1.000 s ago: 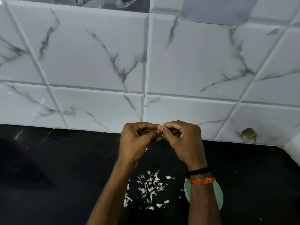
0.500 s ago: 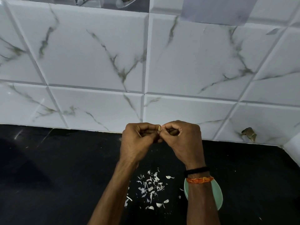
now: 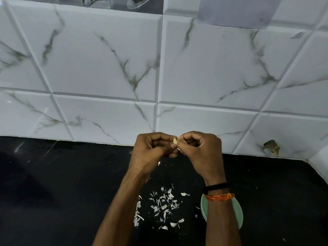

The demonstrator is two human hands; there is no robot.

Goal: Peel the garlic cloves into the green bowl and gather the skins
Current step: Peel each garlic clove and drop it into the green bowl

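Both hands are raised together above the black counter (image 3: 53,201), near the wall. My left hand (image 3: 152,151) and my right hand (image 3: 202,153) pinch one small pale garlic clove (image 3: 175,141) between their fingertips; only its tip shows. Below them a scatter of white garlic skins (image 3: 163,205) lies on the counter. The green bowl (image 3: 237,213) sits at the lower right, mostly hidden under my right forearm, so its contents cannot be seen.
A white marble-patterned tile wall (image 3: 106,68) rises right behind the hands. A chipped hole (image 3: 271,147) marks the tile at the right. The wall turns a corner at the far right (image 3: 319,164).
The hands have stayed in place, working the clove with small finger movements. A little more of the clove's pale tip shows between the fingertips.
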